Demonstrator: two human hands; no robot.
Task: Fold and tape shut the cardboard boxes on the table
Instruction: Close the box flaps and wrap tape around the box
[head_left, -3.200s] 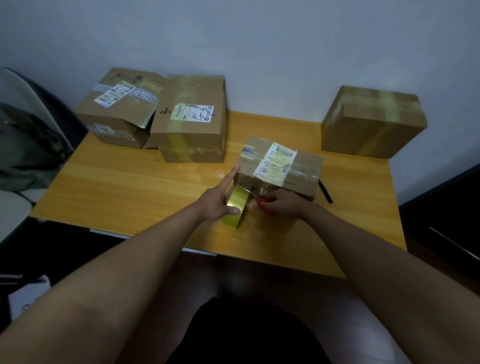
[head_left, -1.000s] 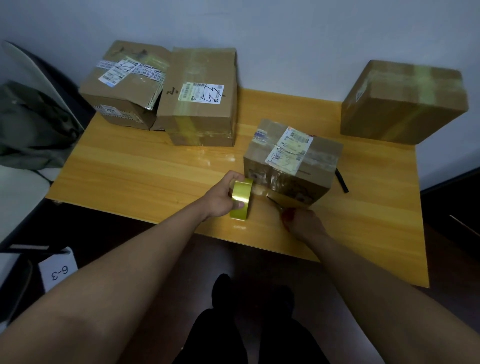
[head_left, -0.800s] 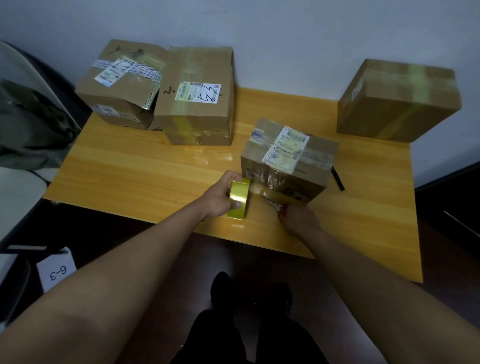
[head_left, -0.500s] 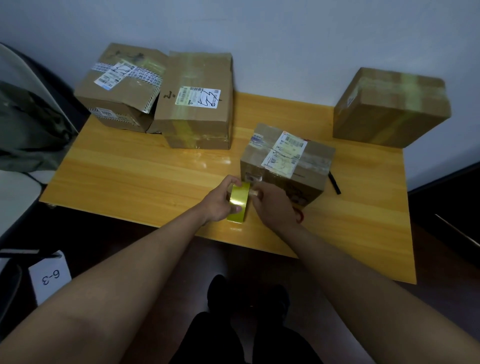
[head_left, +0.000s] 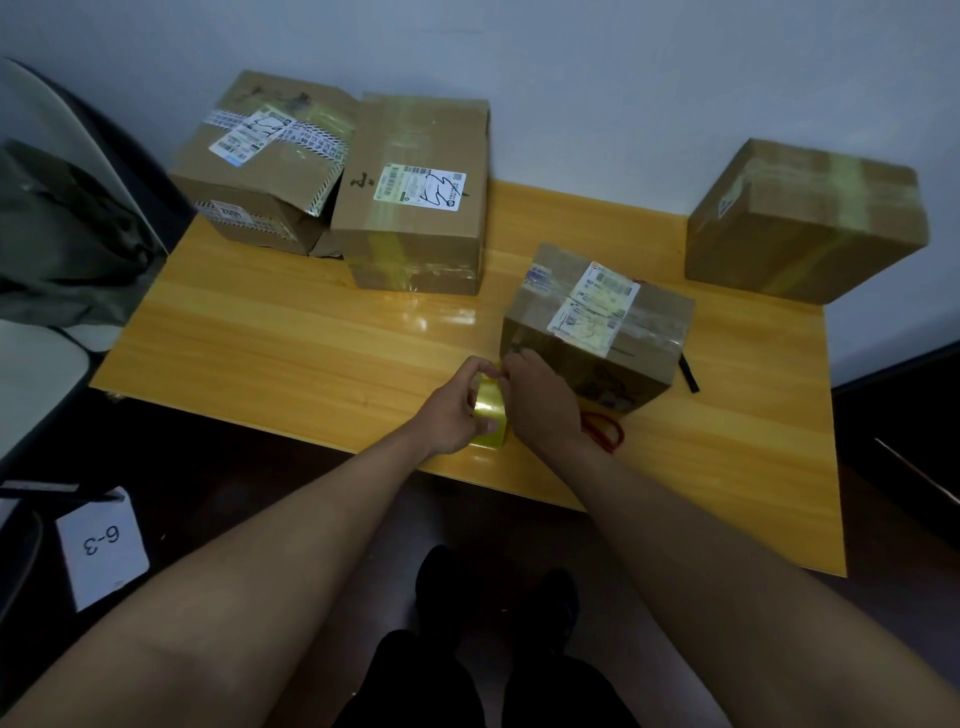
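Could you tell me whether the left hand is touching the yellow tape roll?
Touching. The head view shows the left hand gripping the yellow tape roll, fingers curled over its top and thumb against its side.

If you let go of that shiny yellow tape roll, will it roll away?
Probably it could. The tape roll is round and stands on its edge near the front edge of the table, so a nudge might set it rolling. For now the left hand grips it. Its shiny surface looks smooth, so it may slip a little in the fingers.
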